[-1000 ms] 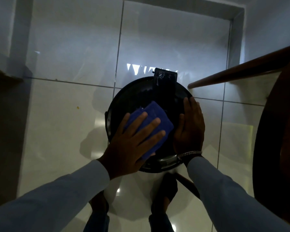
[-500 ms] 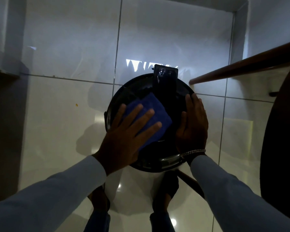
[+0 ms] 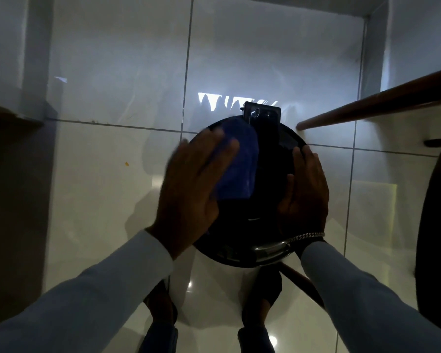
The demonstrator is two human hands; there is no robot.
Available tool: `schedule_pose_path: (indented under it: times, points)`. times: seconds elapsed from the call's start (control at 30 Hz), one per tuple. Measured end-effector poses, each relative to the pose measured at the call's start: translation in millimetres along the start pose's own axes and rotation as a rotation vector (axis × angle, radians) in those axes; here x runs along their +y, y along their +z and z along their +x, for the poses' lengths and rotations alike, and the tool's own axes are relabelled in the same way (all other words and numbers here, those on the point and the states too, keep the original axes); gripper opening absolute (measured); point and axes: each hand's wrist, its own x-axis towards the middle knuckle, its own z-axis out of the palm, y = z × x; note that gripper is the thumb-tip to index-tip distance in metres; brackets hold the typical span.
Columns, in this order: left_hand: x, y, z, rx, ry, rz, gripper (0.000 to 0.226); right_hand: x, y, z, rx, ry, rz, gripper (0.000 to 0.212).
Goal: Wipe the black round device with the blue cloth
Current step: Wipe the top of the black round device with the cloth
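Floor: as it fills most of the view, the floor (image 3: pixel 92 200) comes first: pale glossy tiles with dark grout lines and a bright window reflection just beyond the device.
Device: the device (image 3: pixel 270 174) is a flat black round disc with a shiny rim along its near edge, standing on the floor in the middle of the view, just ahead of the person's feet.
Device direction: a dark rectangular block (image 3: pixel 262 115) sits at the far edge of the disc and a dark band runs from it toward the person, so the long line of the device points straight away from the person.
Sleeves: both forearms wear pale long sleeves.
Left hand: the left hand (image 3: pixel 191 189) lies flat and spread on the left half of the disc, fingers straight and blurred, pressing the cloth down under its palm and fingers and not curled around it.
Right hand: the right hand (image 3: pixel 304 192) rests open and flat on the right side of the disc, fingers together and pointing away, gripping nothing; a metal chain (image 3: pixel 306 236) circles its wrist.
Cloth: the cloth (image 3: pixel 239 164) is blue, bunched into a rounded pad, lying on the upper left of the disc beside the dark band and touching it, partly under the left fingers.
Rail: a brown wooden rail (image 3: pixel 377 103) slants in from the right, ending near the disc's far right edge.
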Motion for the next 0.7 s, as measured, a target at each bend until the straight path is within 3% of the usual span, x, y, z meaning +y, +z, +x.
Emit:
schedule_pose_path:
  times: [0.07,0.23,0.4,0.53,0.7]
  points:
    - [-10.9,-3.1,22.6,0.055,-0.058,0.062,0.041,0.7,1.1,-0.2,0.007,0.007,-0.002,0.049]
    - [-22.5,5.8,11.2,-0.310,0.012,0.058,0.063,2.8,2.5,-0.6,-0.008,0.005,0.010,0.048]
    - [-32.0,-0.1,33.8,-0.126,-0.028,-0.091,0.058,1.3,3.2,-0.6,0.006,0.002,0.003,0.050]
    - [-28.9,23.9,46.5,-0.239,-0.096,-0.025,0.057,2.4,4.3,-0.9,0.027,-0.018,-0.004,0.049]
    - [-50.3,12.5,-0.1,-0.214,0.054,-0.037,0.053,7.5,5.5,-2.9,0.028,-0.054,-0.033,0.049]
